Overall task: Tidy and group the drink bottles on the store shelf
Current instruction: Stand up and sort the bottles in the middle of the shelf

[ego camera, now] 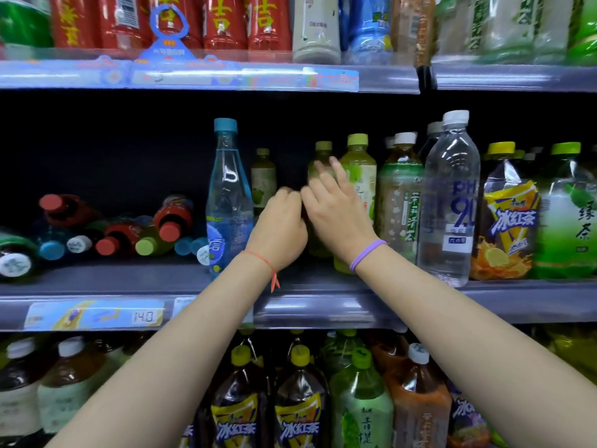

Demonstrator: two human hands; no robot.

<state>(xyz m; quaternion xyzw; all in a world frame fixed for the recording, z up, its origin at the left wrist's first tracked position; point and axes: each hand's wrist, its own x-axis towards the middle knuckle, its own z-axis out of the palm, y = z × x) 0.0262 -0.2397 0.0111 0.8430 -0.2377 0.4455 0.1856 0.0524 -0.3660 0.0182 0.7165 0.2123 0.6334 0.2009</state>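
Both hands reach in just right of the blue bottle (229, 195), mid-tidy.

Left hand (280, 227) is curled into a loose fist, and whether it holds anything I cannot tell; right hand (336, 211) has its fingers spread against a green tea bottle (319, 176) standing behind it (touching or gripping is unclear). Right of the blue bottle, the upright row looks partly grouped: green teas (357, 176), a clear water bottle (450, 202), an iced tea bottle (505, 221). Left of it, a pile of fallen bottles (109, 231) lies on the shelf (97, 279), caps facing out. My judgement: roughly half done, with the pile left to stand up and sort.
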